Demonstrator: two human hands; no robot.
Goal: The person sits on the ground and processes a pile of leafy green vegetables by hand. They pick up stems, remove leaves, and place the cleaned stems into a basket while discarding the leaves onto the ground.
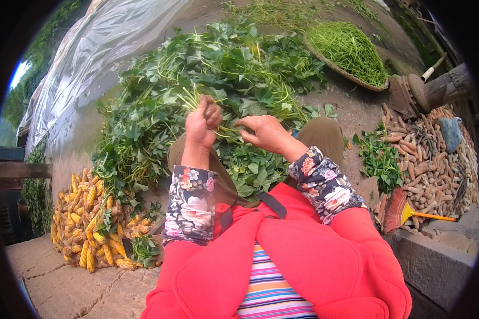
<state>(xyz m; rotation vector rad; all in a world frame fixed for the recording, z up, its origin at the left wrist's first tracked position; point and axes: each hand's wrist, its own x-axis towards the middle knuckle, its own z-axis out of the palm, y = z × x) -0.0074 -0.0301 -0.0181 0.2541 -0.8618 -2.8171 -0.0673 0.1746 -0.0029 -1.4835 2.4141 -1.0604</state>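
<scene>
My left hand (203,121) is closed around a small bunch of pale green stems (190,97), whose ends stick up above the fist. Thin stems also come out below it, towards my right hand (259,133). That hand is to the right, its thumb and fingers slightly apart; whether a stem lies between them cannot be told. Around and beyond both hands spreads a large heap of leafy green vines (223,60). More loose leaves (255,167) lie between my knees.
A shallow round basket (327,62) of green stems stands at upper right. Yellow corn cobs (90,223) are piled at left. On the right lie bare cobs (419,167), a red and yellow broom (399,211) and a wooden post (449,85). Plastic sheeting (92,52) hangs at upper left.
</scene>
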